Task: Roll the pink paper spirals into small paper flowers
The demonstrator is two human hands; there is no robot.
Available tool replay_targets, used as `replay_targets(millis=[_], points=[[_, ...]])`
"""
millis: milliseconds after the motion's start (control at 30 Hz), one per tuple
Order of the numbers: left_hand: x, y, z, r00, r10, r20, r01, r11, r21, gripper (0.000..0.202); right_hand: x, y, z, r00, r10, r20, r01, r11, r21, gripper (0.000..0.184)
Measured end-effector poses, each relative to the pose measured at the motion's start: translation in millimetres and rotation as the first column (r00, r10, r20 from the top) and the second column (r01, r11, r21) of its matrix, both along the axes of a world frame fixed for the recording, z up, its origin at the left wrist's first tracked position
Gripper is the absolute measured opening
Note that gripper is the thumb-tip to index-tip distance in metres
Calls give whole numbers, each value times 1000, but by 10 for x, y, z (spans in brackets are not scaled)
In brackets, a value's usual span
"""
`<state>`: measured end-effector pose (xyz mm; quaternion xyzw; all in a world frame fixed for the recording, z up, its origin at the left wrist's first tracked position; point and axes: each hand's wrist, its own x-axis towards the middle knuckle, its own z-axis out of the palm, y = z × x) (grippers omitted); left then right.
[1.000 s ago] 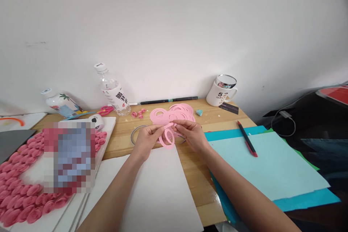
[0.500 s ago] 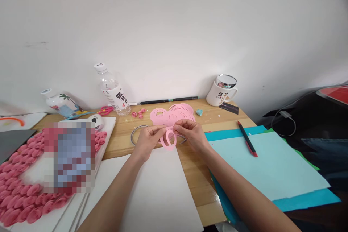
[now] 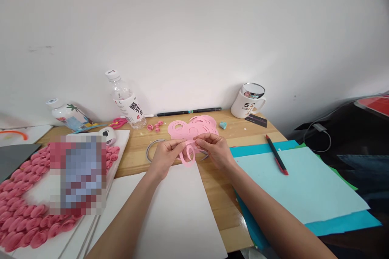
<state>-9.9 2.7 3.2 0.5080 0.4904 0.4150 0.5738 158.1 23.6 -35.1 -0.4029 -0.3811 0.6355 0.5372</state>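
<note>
Pink paper spiral (image 3: 184, 158), pinched in both hands (image 3: 164, 156) (image 3: 216, 151), hangs narrower than before.

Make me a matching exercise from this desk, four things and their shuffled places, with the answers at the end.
1. Pink paper loop
2. White mug with a silver rim
3. Black-and-red pen
4. Clear plastic bottle with a white cap

A. Beside the pink scissor handles
B. Partly on the pale blue paper sheet
C. Between the left hand and the right hand
D. Next to the dark rectangular card

Pairs: 1-C, 2-D, 3-B, 4-A
</note>
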Motion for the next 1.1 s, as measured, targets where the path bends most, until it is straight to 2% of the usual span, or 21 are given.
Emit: replay_targets(millis=[267,467,767,1100], points=[[1,5,10,1000,-28,7,27,999,36,24,-9,-5,-12,1000,-12,-21,13,1000,18,16],[-6,14,2,999,-21,33,20,999,41,26,-16,-17,24,999,38,6,-38,998,48,24],[-7,11,-8,999,-33,-10,34,998,62,26,-7,-1,-8,1000,16,-11,-16,1000,14,24],[4,1,20,999,-32,7,32,997,65,26,-6,14,-37,1000,-12,22,11,999,48,21]])
